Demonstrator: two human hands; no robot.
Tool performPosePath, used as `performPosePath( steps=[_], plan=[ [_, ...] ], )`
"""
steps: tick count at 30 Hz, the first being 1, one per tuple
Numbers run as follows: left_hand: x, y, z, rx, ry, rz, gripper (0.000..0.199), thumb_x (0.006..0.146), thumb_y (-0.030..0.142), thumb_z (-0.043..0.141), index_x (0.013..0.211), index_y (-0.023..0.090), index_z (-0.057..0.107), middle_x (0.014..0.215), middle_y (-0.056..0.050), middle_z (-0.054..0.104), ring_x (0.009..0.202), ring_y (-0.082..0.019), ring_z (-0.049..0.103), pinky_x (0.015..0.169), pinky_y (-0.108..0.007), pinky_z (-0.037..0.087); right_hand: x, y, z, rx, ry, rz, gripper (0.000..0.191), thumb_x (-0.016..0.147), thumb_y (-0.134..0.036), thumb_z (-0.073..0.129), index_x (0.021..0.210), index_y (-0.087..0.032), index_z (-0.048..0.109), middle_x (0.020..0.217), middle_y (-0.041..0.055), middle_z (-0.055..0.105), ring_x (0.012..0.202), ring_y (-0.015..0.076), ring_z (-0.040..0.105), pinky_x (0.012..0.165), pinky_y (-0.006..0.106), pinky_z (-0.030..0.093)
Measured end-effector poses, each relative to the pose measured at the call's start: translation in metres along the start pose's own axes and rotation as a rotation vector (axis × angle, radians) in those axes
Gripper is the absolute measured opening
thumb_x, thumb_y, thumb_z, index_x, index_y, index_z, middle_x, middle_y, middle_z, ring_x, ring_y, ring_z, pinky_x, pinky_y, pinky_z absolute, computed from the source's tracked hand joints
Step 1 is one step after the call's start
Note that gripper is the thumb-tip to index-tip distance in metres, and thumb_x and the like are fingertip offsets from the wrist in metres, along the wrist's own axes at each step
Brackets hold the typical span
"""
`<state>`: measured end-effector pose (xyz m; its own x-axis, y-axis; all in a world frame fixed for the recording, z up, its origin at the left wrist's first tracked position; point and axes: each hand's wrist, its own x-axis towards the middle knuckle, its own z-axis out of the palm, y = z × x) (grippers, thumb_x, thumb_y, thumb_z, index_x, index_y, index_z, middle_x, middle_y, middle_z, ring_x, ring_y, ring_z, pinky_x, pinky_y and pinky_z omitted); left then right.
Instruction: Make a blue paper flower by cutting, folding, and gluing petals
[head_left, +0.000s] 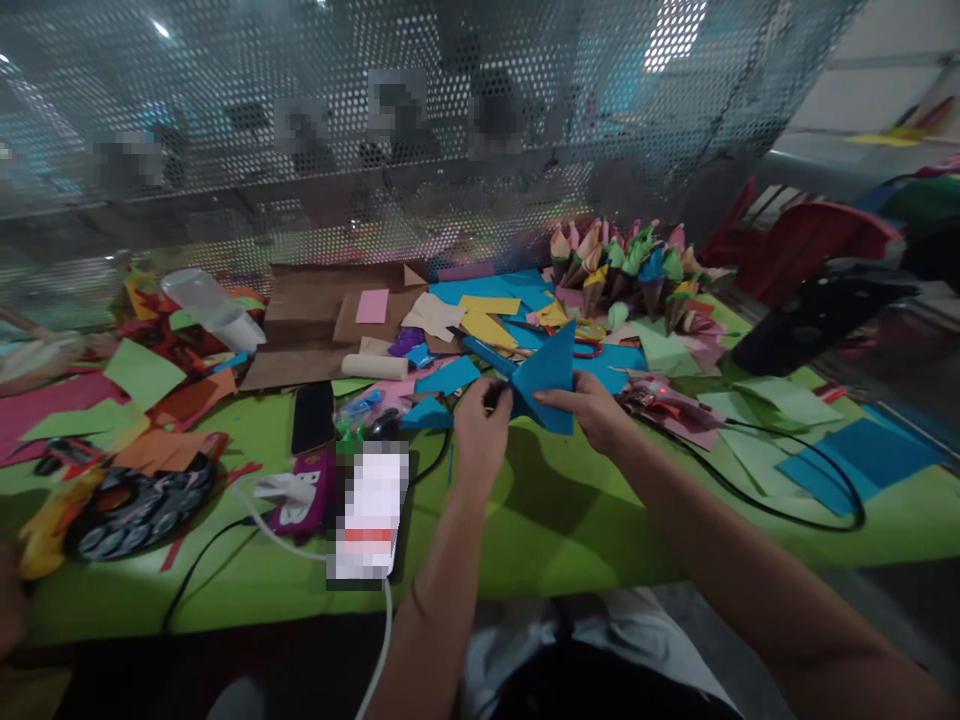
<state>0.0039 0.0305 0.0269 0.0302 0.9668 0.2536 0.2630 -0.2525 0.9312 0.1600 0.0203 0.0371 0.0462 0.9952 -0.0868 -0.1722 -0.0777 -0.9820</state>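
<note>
A sheet of blue paper (551,375) with pointed corners, apparently folded, is held up above the green table. My right hand (600,408) pinches its lower right side, thumb in front. At the paper's narrow left end, the fingers of my left hand (484,418) are curled closed against it; their tips are partly hidden. Just behind my hands lie more blue paper pieces (450,376) and a pair of scissors with red and yellow handles (589,338). To the right of my right hand rests what looks like a glue gun (656,395) with a small red light.
Paper cone flowers (622,265) stand at the back right. Brown paper (300,320) lies at the back. A lit phone (375,510), a dark phone (312,418) and cables are left of my arms. A black cord (795,435) loops over green and blue sheets at right.
</note>
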Motion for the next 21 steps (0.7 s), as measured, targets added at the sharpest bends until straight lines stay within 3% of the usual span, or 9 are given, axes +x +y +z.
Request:
performPosePath(
  steps=[7,13,21],
  plan=[
    [-0.0061,0.004,-0.0004,0.129,0.03,0.087,0.012,0.09,0.027,0.062,0.08,0.021,0.065,0.079,-0.003,0.067,0.075,-0.018,0.058,0.072,-0.027,0.042,0.0023,0.0041,-0.0029,-0.124,0.01,-0.13,0.043,0.051,-0.052,0.091,0.061,-0.019,0.066,0.065,0.0036,0.07,0.065,0.0216,0.064,0.065,0.037,0.054],
    [-0.008,0.0041,0.0013,0.265,0.076,0.137,0.01,0.09,0.021,0.061,0.083,0.022,0.068,0.086,-0.006,0.069,0.082,-0.02,0.061,0.078,-0.029,0.042,-0.0002,0.0044,0.0038,-0.14,-0.032,-0.196,0.042,0.053,-0.051,0.09,0.074,-0.019,0.074,0.075,0.0034,0.074,0.071,0.0224,0.066,0.07,0.037,0.054],
    [-0.0109,0.0045,0.0025,0.343,0.099,0.179,0.01,0.091,0.018,0.059,0.088,0.022,0.068,0.091,-0.008,0.07,0.089,-0.022,0.064,0.08,-0.03,0.043,-0.0026,0.0044,0.0061,-0.099,0.013,-0.168,0.042,0.056,-0.053,0.089,0.07,-0.018,0.071,0.074,0.0033,0.072,0.069,0.0198,0.063,0.07,0.034,0.053]
  ],
)
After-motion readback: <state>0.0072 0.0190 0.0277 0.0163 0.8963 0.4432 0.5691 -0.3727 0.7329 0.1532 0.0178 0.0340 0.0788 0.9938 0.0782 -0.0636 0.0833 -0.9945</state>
